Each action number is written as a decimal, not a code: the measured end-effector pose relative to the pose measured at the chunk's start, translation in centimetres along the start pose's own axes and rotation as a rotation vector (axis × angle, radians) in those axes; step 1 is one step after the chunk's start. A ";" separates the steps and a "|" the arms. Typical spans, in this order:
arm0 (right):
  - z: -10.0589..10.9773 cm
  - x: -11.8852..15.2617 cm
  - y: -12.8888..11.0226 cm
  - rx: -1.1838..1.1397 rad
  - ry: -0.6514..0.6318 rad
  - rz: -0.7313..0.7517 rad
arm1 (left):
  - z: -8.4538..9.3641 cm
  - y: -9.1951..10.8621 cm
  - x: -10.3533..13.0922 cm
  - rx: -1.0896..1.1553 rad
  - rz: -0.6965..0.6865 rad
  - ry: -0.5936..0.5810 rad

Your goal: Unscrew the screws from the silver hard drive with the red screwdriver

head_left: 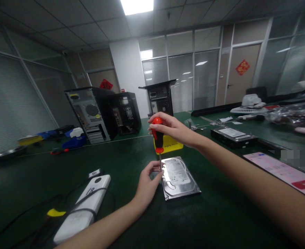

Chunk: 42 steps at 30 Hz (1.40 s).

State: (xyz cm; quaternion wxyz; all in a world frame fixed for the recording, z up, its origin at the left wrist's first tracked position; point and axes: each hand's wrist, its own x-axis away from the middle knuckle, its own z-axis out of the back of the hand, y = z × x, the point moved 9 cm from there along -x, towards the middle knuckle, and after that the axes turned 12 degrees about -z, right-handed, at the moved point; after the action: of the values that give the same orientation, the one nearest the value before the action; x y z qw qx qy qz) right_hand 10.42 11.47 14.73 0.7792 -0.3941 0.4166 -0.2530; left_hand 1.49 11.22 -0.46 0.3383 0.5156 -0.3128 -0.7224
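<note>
A red and black screwdriver (pixel 159 142) stands nearly upright, its tip down at the left edge of a silver hard drive (pixel 179 173). My right hand (pixel 171 127) is closed round the top of its handle. Lower down, the thumb and fingers of my left hand (pixel 149 176) pinch around the shaft close to the tip. The hard drive lies flat on the green table (pixel 131 214), label side up. What the tip touches is hidden behind my left fingertips. Just behind the drive is a yellow box-like object (pixel 171 147), partly covered by my right hand.
Left of my arm lies a white power bank (pixel 83 207) with black cable around it. Computer cases (pixel 92 114) stand at the back. To the right are another hard drive (pixel 232 135), a phone with a lit screen (pixel 284 173) and clear plastic bags (pixel 284 114).
</note>
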 end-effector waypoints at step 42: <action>0.4 0.1 0.5 0.183 0.115 -0.064 | 1.0 -2.3 0.1 0.166 0.114 0.139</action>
State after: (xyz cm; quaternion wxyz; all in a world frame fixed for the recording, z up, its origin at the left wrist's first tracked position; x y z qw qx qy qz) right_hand 10.86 11.85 14.38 0.7783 -0.3193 0.4228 -0.3368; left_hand 0.11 12.58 -2.02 0.3560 0.5722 -0.3761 -0.6359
